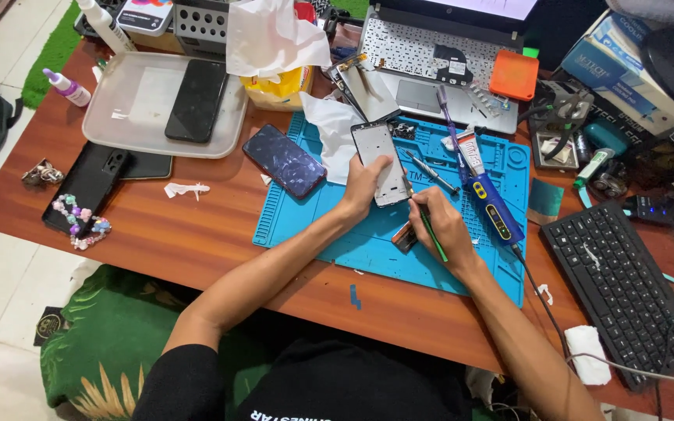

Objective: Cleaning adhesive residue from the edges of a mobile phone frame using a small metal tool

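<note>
1. Left hand [364,187] clamps a thin white rectangular phone frame [381,162] on the blue silicone mat [306,226], centre tabletop.
2. Right hand [442,226], at four o'clock of the frame, pinches a slim green tool [433,236].
3. Frame looks light, stiff, fragile; best held by its edges.

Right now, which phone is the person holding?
The pale, screenless phone frame on the blue mat, under the left hand. The others lie untouched.

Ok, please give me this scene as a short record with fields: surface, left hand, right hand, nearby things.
surface: blue work mat on a wooden table
left hand: left hand holds a phone frame flat on the mat
right hand: right hand holds a thin green tool at the frame's lower edge
nearby: dark phone, blue electric screwdriver, black keyboard
</note>
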